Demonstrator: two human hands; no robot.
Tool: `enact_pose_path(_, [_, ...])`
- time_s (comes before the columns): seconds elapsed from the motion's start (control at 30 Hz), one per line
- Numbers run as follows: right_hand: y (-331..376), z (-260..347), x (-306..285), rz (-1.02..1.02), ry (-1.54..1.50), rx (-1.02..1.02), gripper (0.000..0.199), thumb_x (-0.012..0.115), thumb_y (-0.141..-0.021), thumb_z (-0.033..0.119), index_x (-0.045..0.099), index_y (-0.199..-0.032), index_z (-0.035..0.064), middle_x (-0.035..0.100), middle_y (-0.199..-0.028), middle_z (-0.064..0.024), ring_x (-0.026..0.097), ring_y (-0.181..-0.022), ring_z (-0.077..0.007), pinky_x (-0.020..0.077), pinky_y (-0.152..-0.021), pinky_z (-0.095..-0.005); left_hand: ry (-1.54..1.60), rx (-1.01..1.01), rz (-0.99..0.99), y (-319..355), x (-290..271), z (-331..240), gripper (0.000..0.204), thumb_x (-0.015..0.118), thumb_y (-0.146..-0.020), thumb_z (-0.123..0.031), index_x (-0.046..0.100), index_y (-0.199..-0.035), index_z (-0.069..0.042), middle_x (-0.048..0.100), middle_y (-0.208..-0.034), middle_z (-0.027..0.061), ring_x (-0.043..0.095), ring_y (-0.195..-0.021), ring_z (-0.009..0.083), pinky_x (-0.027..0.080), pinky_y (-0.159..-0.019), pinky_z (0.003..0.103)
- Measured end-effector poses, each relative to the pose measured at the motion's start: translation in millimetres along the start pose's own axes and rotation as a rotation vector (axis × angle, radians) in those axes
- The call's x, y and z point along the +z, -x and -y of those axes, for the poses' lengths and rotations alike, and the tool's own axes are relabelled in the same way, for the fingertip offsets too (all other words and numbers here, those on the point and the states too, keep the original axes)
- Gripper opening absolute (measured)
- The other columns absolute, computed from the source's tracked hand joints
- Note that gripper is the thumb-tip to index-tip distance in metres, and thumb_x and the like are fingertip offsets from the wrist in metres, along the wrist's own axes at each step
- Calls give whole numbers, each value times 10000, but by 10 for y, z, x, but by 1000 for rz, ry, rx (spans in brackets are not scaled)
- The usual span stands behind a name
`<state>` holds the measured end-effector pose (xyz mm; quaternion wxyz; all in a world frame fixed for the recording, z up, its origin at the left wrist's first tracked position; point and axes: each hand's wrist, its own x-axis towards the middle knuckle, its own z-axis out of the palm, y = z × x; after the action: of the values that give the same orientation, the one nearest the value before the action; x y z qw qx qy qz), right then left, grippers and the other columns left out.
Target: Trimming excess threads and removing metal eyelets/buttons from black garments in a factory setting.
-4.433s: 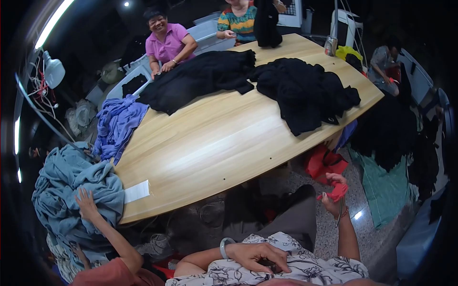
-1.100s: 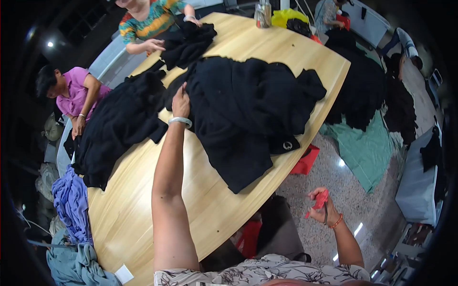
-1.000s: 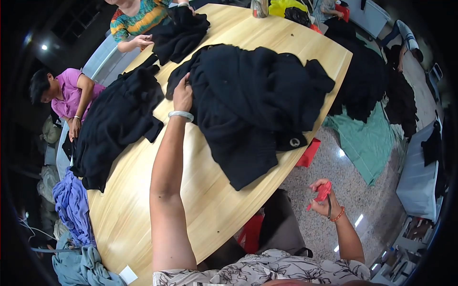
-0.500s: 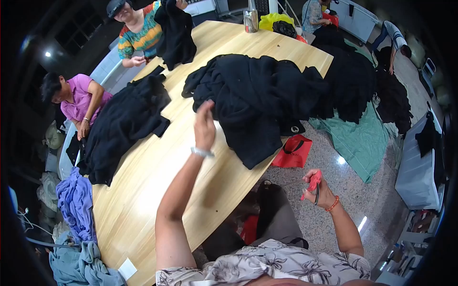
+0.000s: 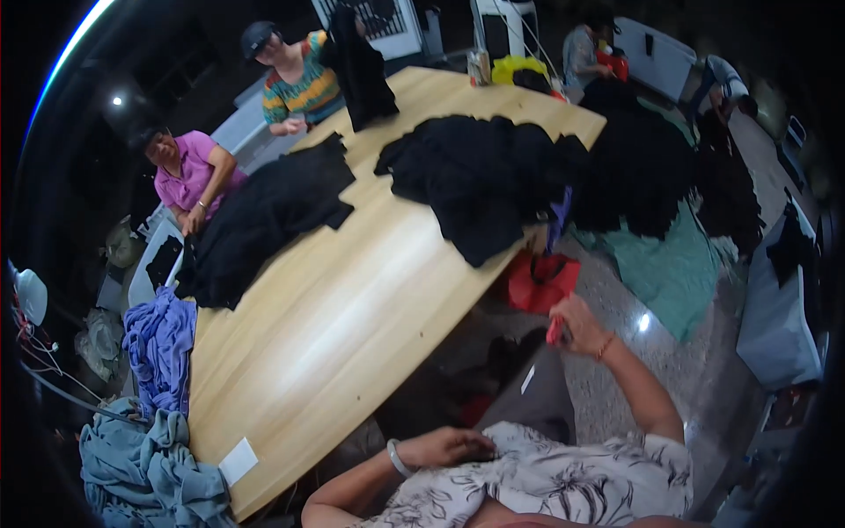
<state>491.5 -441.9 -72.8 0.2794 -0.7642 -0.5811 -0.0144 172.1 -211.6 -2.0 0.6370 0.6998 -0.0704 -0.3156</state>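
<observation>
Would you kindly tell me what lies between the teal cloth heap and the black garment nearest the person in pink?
A crumpled purple cloth heap lies between the teal cloth heap and that black garment in the head view.

From the left side of my head, the fisheye camera looks down and ahead, across the whole table point(image 5: 326, 321). My shirt point(image 5: 572, 471) and left hand point(image 5: 451, 447) sit close, low in view; the co-worker in stripes point(image 5: 304, 84) is far off, near the top.
</observation>
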Motion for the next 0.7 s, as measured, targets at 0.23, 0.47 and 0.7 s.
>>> enact_pose_path(0.23, [384,-463,48,-140,111,303,618,761,-685,137,457,-1221,92,563,-1141,-109,557,-1111,-320,379,-1028,-475,-165,-135,-283,366,-42,-355,391,492,-850,8,589,-1229,4,707,-937,92,636,-804,138,513,-756,283])
enact_pose_path(0.47, [1278,-570,387,-535,-287,790,516,708,-863,260,465,-1259,35,632,-991,-104,619,-861,-223,486,-735,-366,-397,69,-814,352,-193,-661,274,436,-950,23,614,-1152,-28,639,-873,118,643,-857,221,494,-805,307])
enact_pose_path(0.7, [1556,-797,793,-451,-122,1096,366,506,-966,286,421,-1201,19,632,-931,-317,610,-867,-497,470,-715,-551,-1171,290,-1140,-183,-1271,-911,506,430,-799,179,612,-1199,-71,526,-1339,152,475,-1255,349,398,-1051,417])
